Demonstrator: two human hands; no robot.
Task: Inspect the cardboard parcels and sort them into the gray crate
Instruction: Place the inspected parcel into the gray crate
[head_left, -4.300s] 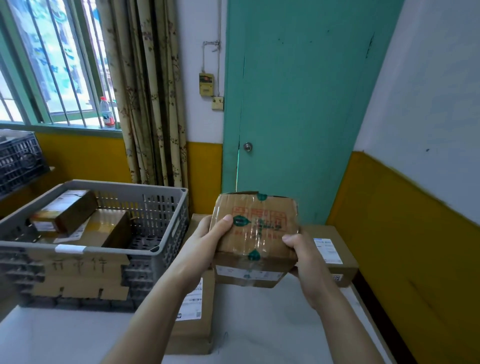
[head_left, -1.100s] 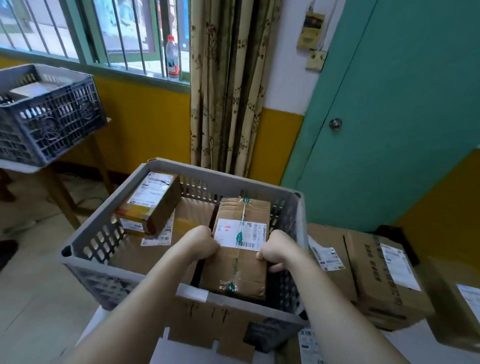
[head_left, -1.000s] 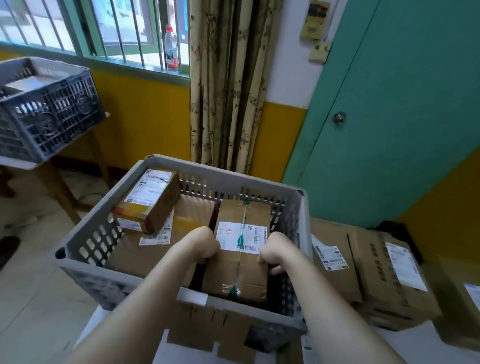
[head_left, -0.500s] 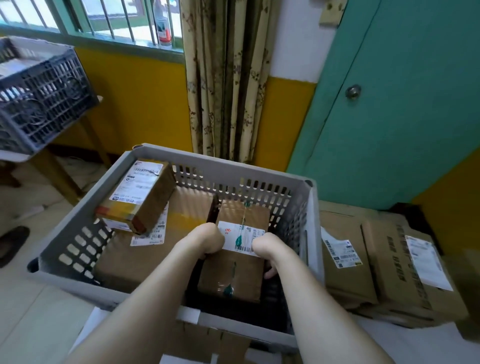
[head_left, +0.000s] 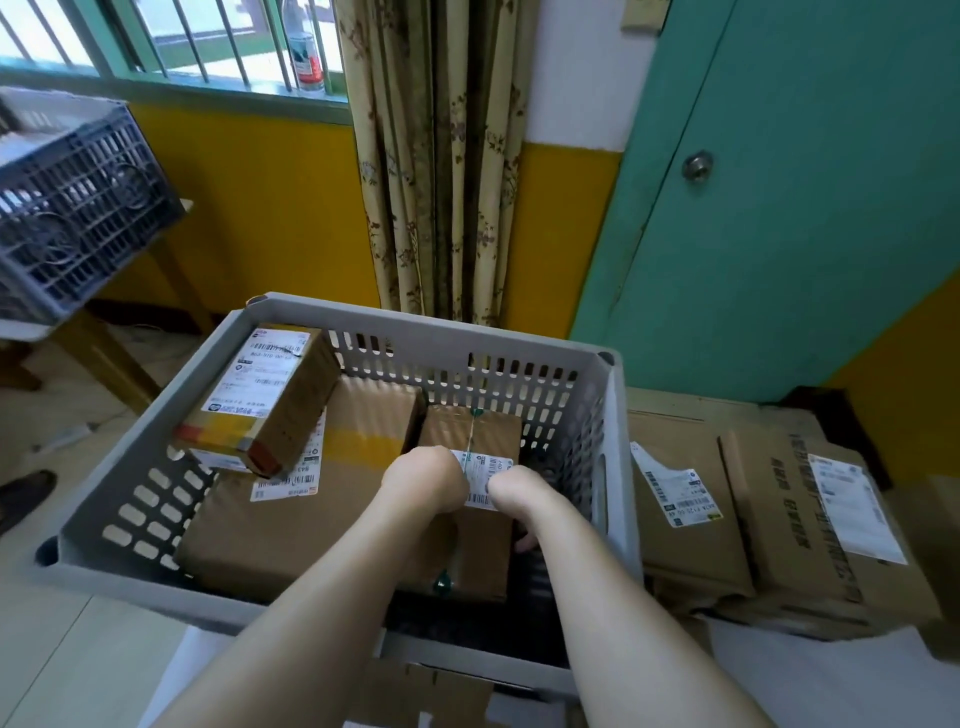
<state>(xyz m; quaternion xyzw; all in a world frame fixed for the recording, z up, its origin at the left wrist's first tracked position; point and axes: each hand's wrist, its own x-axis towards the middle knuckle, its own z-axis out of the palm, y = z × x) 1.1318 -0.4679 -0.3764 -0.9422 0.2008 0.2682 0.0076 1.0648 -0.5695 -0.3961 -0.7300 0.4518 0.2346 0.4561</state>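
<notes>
Two bare hands, left (head_left: 423, 480) and right (head_left: 511, 493), are clamped on opposite sides of one parcel (head_left: 475, 519) inside the gray crate (head_left: 431, 332), in its right half, its long axis running from the near wall to the far wall and its white barcode label facing up. Three parcels are in the crate: this one, a flat box (head_left: 311, 509) left of it, and a small box (head_left: 265, 395) tilted on the flat box. Two more boxes (head_left: 691, 499) lie right of the crate; their label text is too small to read.
</notes>
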